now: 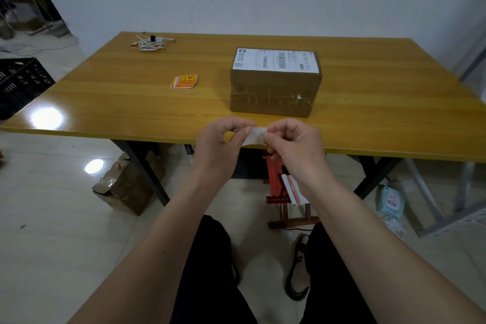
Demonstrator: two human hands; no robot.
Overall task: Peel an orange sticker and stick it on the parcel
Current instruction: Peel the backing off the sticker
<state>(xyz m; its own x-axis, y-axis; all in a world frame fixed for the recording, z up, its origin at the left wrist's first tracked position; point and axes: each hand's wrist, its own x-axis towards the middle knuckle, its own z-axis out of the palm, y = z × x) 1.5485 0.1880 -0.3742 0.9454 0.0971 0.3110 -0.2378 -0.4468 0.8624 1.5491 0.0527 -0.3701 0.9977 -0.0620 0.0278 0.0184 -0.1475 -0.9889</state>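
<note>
A brown cardboard parcel (274, 92) wrapped in clear tape stands on the yellow wooden table (131, 102), with a white shipping label on its top. A small stack of orange stickers (184, 81) lies on the table to the parcel's left. Just in front of the table's near edge, my left hand (221, 139) and my right hand (292, 144) both pinch one sticker (254, 135), whose white back faces me. The left fingers hold its left edge, the right fingers its right edge. Its printed side is hidden.
A coiled white cable (151, 43) lies at the table's far left. Under the table sit a taped cardboard box (123, 184), a red rack (276, 181) and a tissue pack (391, 201). A black crate (22, 81) stands on the left, a metal frame (447, 218) on the right.
</note>
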